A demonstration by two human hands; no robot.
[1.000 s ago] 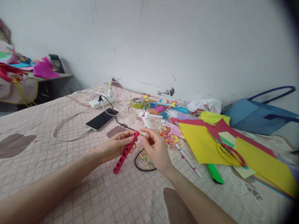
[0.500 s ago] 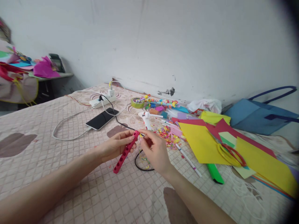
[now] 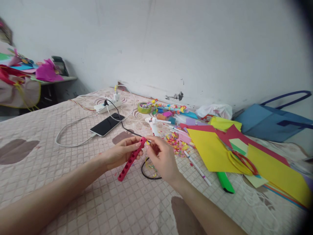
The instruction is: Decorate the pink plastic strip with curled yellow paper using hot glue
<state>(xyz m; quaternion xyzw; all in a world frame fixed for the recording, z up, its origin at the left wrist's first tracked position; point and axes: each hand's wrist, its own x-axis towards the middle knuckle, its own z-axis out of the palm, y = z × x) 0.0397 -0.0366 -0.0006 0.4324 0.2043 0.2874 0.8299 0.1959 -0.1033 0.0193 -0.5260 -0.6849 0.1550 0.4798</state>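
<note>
A crimson stick with a row of round dark holes or dots slants above the quilted cloth. My left hand is closed around its upper part, thumb on top. At the stick's upper end, my right hand is closed in a pinch. A small yellow bit shows at its fingertips; its kind is too small to make out. Below the right hand a black cord loops on the cloth. A white glue gun lies just beyond the hands.
A phone and power strip lie back left with looping cables. To the right are paper scraps, yellow sheets, scissors, a green cutter, a marker and a blue bag. Green tape sits behind.
</note>
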